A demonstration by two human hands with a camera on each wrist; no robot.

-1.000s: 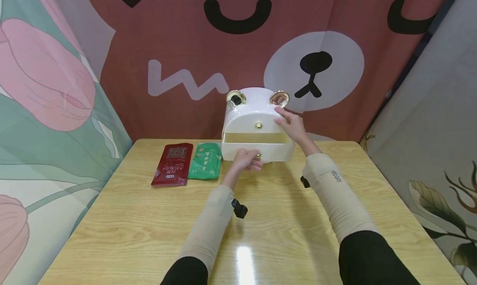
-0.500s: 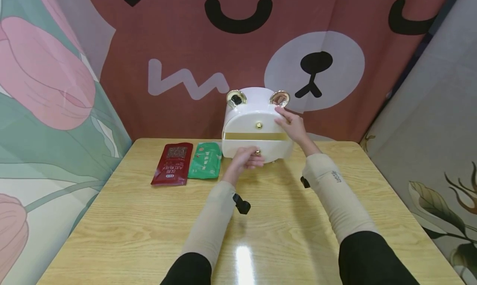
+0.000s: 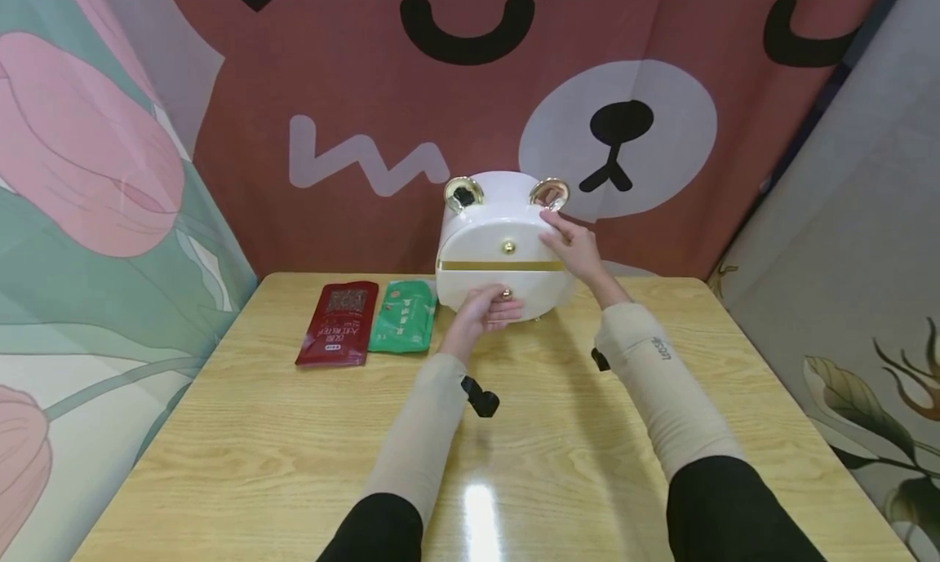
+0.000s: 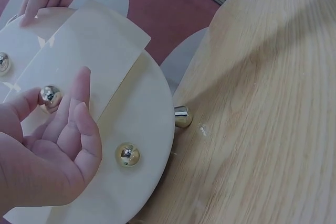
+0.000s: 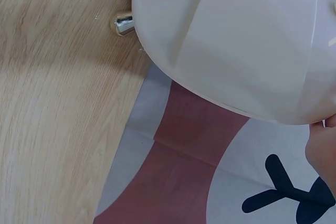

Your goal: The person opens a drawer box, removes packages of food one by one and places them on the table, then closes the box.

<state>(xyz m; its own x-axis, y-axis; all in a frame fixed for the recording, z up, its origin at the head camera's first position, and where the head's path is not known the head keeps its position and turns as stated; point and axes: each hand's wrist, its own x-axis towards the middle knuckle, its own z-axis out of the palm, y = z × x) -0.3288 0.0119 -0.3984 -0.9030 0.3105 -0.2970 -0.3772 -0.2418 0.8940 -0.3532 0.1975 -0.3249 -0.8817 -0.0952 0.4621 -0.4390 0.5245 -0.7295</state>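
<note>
Head view: your left hand (image 3: 481,311) pinches the knob (image 3: 506,294); your right hand (image 3: 578,250) rests on the box (image 3: 505,186), relaxed. Pushing off-centre could jam the drawer (image 3: 545,289).

Before you, the drawer box (image 3: 477,229) is white with gold knobs (image 3: 508,247) and gold-rimmed ears (image 3: 464,193); at its left you see one dark red packet (image 3: 338,325) and one green packet (image 3: 404,317) with white print. Your sleeves (image 3: 414,431) are beige, then black at the near part, above the yellowish wood-grain table (image 3: 294,456). The far curtain (image 3: 352,73) is reddish brown with black curves, and the left curtain (image 3: 95,301) has pink flowers and green leaves.
</note>
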